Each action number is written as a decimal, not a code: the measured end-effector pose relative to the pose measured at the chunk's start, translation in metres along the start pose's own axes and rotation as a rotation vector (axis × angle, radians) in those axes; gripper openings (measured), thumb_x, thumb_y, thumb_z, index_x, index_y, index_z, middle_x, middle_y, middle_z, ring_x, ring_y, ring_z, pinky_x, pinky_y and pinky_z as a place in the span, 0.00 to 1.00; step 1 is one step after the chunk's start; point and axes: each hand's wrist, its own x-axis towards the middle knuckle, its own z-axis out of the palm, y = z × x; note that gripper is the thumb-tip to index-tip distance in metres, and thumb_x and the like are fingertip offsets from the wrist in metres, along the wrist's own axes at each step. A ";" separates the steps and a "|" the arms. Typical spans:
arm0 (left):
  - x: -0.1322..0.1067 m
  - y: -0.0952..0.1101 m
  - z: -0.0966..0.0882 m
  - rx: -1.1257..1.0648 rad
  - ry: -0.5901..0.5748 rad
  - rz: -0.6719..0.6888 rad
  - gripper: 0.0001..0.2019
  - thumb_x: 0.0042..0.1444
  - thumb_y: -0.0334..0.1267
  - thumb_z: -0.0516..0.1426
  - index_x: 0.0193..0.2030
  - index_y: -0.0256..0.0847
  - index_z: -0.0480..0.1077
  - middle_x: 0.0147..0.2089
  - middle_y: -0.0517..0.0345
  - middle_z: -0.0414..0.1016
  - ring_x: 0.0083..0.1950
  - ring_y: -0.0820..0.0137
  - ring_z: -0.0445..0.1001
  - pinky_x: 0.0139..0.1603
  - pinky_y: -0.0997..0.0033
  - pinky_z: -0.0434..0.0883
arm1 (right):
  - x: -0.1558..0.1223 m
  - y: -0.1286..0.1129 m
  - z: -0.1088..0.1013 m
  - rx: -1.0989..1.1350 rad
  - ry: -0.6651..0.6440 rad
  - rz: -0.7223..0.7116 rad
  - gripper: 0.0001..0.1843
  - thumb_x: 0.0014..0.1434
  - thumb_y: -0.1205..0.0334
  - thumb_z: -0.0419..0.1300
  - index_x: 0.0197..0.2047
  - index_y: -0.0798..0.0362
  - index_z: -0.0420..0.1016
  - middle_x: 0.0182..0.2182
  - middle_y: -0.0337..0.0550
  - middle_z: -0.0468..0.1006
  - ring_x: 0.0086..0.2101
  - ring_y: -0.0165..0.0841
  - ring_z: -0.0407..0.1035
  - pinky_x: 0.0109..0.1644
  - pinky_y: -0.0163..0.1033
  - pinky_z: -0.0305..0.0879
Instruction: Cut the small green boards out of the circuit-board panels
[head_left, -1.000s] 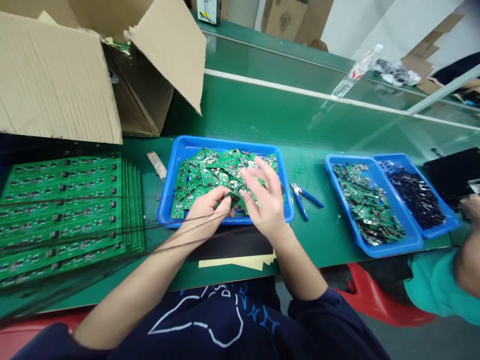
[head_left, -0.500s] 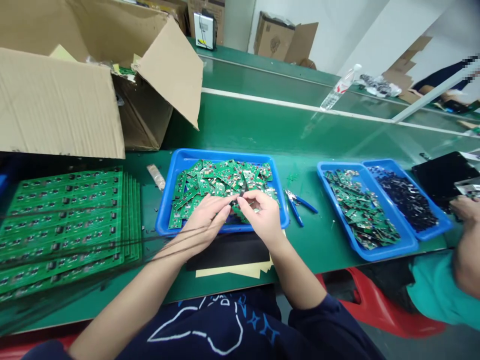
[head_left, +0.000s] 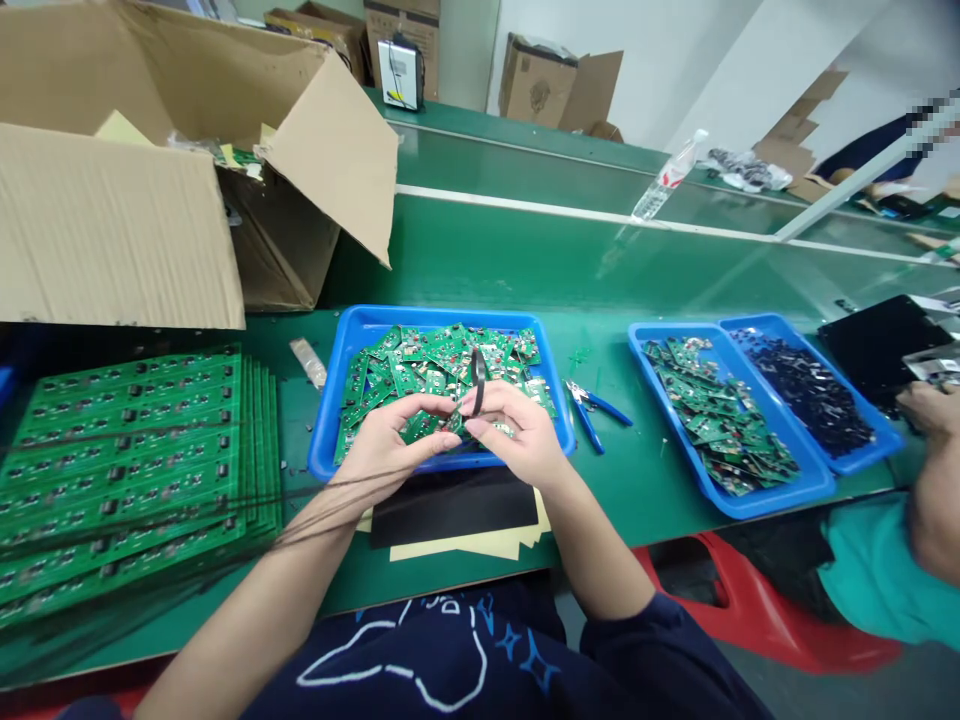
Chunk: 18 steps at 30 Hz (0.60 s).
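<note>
A blue tray (head_left: 339, 378) in front of me is heaped with several small green circuit boards (head_left: 435, 362). Both my hands meet over its near edge. My left hand (head_left: 390, 440) pinches one small green board (head_left: 451, 423) at its fingertips. My right hand (head_left: 517, 430) is closed on a thin black strip (head_left: 478, 380) that stands upright above the fingers, right against the board.
A stack of large green board panels (head_left: 127, 460) lies at the left, an open cardboard box (head_left: 150, 170) behind it. Blue-handled cutters (head_left: 596, 410) lie right of the tray. Two more blue trays (head_left: 750, 500) stand at the right, where another person's hand (head_left: 930, 410) works. A black sheet (head_left: 450, 505) lies near me.
My right hand came down from open over the tray to meet the left hand, and a black strip now stands up in its fingers. The camera tilted slightly up.
</note>
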 end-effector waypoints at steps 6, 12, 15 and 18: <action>-0.006 0.007 -0.006 -0.616 -0.103 -0.004 0.18 0.34 0.54 0.65 0.26 0.44 0.70 0.39 0.52 0.76 0.52 0.53 0.71 0.50 0.48 0.67 | -0.004 -0.002 -0.001 0.042 0.330 -0.173 0.09 0.57 0.57 0.52 0.40 0.50 0.66 0.31 0.43 0.71 0.29 0.31 0.69 0.27 0.37 0.69; -0.005 0.012 -0.010 -0.595 -0.222 -0.136 0.29 0.25 0.62 0.64 0.07 0.39 0.56 0.36 0.52 0.76 0.54 0.49 0.69 0.48 0.48 0.69 | -0.005 0.001 0.002 0.060 0.407 -0.044 0.07 0.58 0.59 0.50 0.38 0.51 0.64 0.28 0.40 0.69 0.22 0.26 0.64 0.21 0.32 0.63; -0.007 0.013 -0.013 -0.541 -0.332 -0.114 0.32 0.22 0.69 0.59 0.03 0.40 0.55 0.35 0.51 0.76 0.55 0.48 0.67 0.51 0.47 0.66 | -0.006 -0.003 0.001 0.030 0.267 -0.118 0.08 0.56 0.59 0.53 0.38 0.51 0.67 0.31 0.43 0.71 0.29 0.31 0.68 0.26 0.36 0.68; -0.013 0.012 -0.019 -0.542 -0.448 0.034 0.29 0.35 0.62 0.60 0.03 0.42 0.60 0.38 0.55 0.76 0.54 0.52 0.69 0.55 0.47 0.62 | -0.008 -0.008 0.002 -0.007 0.193 -0.151 0.08 0.55 0.60 0.54 0.39 0.50 0.68 0.30 0.43 0.73 0.31 0.32 0.68 0.29 0.37 0.69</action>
